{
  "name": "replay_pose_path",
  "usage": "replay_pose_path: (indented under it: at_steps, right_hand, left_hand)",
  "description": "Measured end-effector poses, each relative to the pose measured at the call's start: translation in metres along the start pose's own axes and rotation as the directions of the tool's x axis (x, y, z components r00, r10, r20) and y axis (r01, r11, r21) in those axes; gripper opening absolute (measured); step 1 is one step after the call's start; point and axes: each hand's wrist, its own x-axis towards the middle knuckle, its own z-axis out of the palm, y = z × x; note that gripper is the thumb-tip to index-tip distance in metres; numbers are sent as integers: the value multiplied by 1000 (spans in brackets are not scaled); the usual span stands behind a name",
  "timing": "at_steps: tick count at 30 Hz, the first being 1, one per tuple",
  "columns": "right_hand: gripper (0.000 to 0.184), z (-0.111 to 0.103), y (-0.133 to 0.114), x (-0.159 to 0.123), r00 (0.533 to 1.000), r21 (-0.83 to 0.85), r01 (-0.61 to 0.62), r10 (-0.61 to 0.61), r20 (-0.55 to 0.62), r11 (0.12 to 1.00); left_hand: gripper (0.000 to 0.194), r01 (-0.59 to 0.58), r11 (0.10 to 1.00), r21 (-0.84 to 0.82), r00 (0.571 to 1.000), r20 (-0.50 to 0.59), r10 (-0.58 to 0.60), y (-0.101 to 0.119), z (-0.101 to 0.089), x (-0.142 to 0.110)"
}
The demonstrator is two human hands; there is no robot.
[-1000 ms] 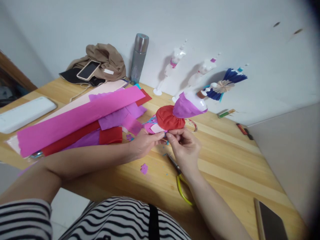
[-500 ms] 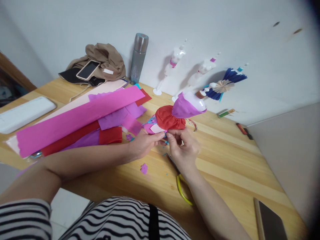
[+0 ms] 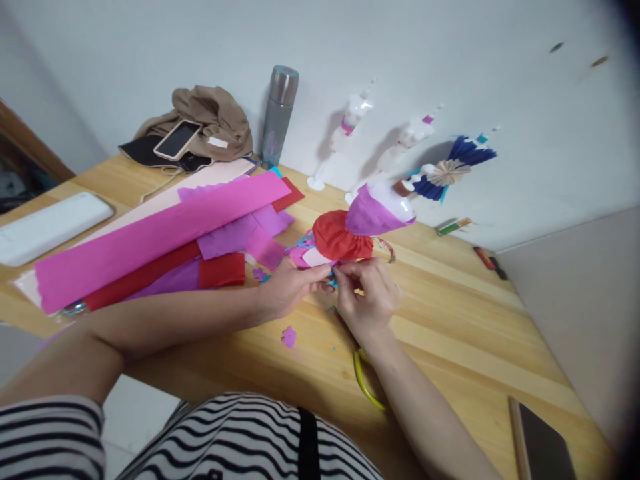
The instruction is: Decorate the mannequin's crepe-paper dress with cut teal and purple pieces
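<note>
A small white mannequin (image 3: 390,195) leans away from me, dressed in crepe paper: a purple top (image 3: 367,215), a gathered red skirt (image 3: 337,237) and pink petals (image 3: 311,257) with blue bits at the near end. My left hand (image 3: 287,287) is closed around that near end, its thumb on the petals. Thumb and fingertips of my right hand (image 3: 367,293) pinch a small blue piece beside the left thumb; its shape is mostly hidden. Under my right wrist lie scissors with yellow handles (image 3: 365,383), blades partly covered. A purple paper flower (image 3: 289,337) lies nearby on the table.
Crepe paper sheets (image 3: 165,237) are piled on the left, beside a white power bank (image 3: 55,227). Behind stand a steel flask (image 3: 279,120), a cap with a phone (image 3: 177,140) on it, and more mini mannequins (image 3: 356,113). A dark phone (image 3: 543,440) lies front right.
Both hands stay at the petal end of the mannequin. My right fingers have shifted slightly at the pinch; the view has moved very little.
</note>
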Motion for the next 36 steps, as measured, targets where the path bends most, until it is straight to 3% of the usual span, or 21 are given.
replay_pose_path:
  at_steps: [22,30,36]
  right_hand:
    - [19,-1,-1,2,985,7,170,-170,-11,985]
    - [16,-1,-3,2,999,42,33,-32,-33,999]
    - [19,-2,0,5,993,2,114,-114,-2,993]
  left_hand:
    - [43,-8,1000,-26,1000,4,8,2,0,-1]
    - [39,-10,1000,-6,1000,13,10,-1,-1,0]
    - [40,-8,1000,7,1000,15,8,0,0,-1]
